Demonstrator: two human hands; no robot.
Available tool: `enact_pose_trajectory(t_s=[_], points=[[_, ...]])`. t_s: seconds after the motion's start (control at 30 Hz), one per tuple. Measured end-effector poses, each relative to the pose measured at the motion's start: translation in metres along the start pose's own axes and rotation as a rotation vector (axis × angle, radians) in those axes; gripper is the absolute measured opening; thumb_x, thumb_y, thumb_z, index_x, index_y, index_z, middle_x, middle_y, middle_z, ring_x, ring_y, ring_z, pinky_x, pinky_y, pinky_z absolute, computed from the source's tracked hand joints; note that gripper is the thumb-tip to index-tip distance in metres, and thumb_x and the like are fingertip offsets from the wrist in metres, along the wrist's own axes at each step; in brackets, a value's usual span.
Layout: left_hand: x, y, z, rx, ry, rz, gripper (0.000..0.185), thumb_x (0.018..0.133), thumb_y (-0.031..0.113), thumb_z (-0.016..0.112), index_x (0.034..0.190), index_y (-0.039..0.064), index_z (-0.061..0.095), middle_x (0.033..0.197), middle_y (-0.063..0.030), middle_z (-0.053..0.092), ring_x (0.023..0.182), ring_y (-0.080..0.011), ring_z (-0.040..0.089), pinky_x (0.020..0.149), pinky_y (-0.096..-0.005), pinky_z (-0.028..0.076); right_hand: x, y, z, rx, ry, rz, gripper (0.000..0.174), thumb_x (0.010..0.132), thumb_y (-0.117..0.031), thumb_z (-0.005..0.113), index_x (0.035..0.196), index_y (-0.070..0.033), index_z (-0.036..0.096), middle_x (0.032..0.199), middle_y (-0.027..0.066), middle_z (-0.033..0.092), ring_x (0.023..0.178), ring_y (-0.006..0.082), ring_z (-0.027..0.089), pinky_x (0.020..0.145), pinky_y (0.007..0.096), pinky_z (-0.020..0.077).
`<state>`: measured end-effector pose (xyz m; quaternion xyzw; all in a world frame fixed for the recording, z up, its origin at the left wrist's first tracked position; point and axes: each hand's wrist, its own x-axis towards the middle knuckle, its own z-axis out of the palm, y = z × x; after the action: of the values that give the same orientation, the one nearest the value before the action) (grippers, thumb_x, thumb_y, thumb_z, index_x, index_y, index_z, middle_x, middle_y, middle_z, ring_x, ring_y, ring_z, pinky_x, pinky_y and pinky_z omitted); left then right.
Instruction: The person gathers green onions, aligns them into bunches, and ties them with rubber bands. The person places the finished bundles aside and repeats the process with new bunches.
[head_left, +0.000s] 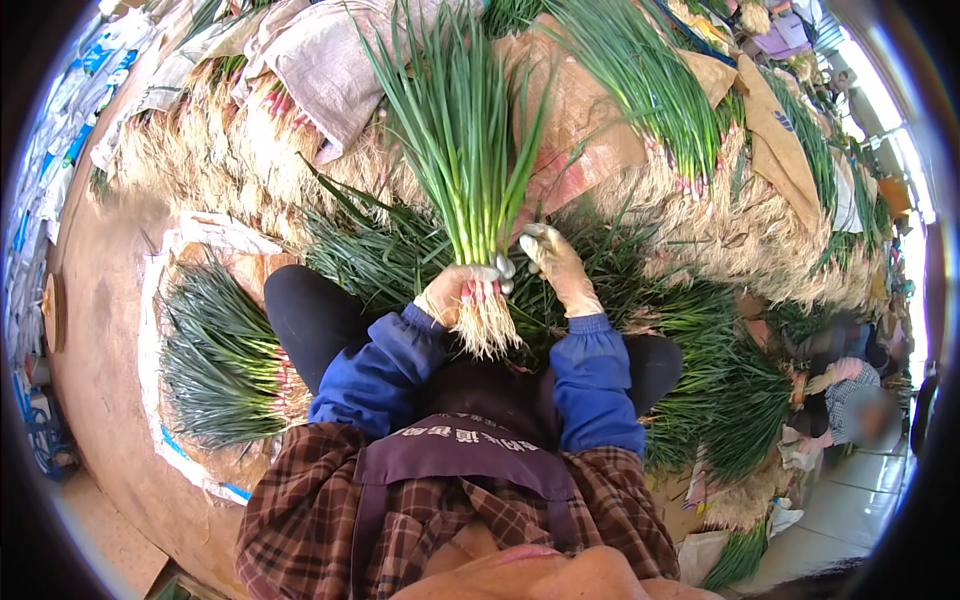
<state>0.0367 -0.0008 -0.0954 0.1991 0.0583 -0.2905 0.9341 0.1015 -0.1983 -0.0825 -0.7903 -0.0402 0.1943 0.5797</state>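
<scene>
My left hand (459, 291), in a pale glove with grey fingertips, grips a bunch of green onions (480, 172) near its base. The bunch stands upright, green leaves pointing away from me, with pinkish bulbs and pale roots hanging below the fist. To the right of the stems, my right hand (559, 262), gloved alike, is raised with its fingers curled, apart from the bunch; nothing shows in it. Beneath both hands lie loose green leaves (375, 247) across my lap.
A pile of green onions (225, 360) lies on a white-edged sack at left. Long rows of roots (255, 172) under woven sacks (330, 67) run across the far side. More onions (735, 390) lie at right, beside a person (855, 397) at work.
</scene>
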Motion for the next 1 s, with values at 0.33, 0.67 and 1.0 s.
enact_pose_trajectory(t_s=[0.33, 0.67, 1.0], points=[[0.005, -0.018, 0.003, 0.011, 0.193, -0.102, 0.017, 0.084, 0.004, 0.059, 0.1, 0.0, 0.061, 0.09, -0.0139, 0.065, 0.085, -0.0282, 0.066, 0.077, -0.0393, 0.055, -0.015, -0.013, 0.023, -0.725, 0.374, -0.533, 0.029, 0.089, -0.03, 0.065, 0.072, -0.008, 0.056, 0.066, 0.0075, 0.059, 0.055, 0.0259, 0.058, 0.053, 0.0382, 0.0469], [0.033, 0.05, 0.058, 0.082, 0.107, 0.16, 0.034, 0.081, -0.004, 0.058, 0.115, 0.002, 0.057, 0.101, -0.0145, 0.066, 0.076, -0.024, 0.067, 0.07, -0.0388, 0.059, 0.013, -0.044, -0.078, -0.577, -0.44, 0.329, 0.047, 0.091, -0.045, 0.058, 0.117, -0.005, 0.061, 0.096, 0.0128, 0.069, 0.07, 0.0175, 0.066, 0.069, 0.0341, 0.0535], [0.053, 0.044, 0.002, -0.021, 0.118, 0.131, 0.035, 0.084, 0.003, 0.059, 0.118, 0.0, 0.054, 0.095, -0.0119, 0.064, 0.085, -0.0258, 0.064, 0.077, -0.0374, 0.056, 0.138, -0.084, -0.207, -0.661, 0.334, 0.059, 0.012, 0.095, -0.018, 0.057, 0.096, -0.01, 0.067, 0.097, 0.0084, 0.066, 0.081, 0.0166, 0.062, 0.076, 0.0398, 0.0518]])
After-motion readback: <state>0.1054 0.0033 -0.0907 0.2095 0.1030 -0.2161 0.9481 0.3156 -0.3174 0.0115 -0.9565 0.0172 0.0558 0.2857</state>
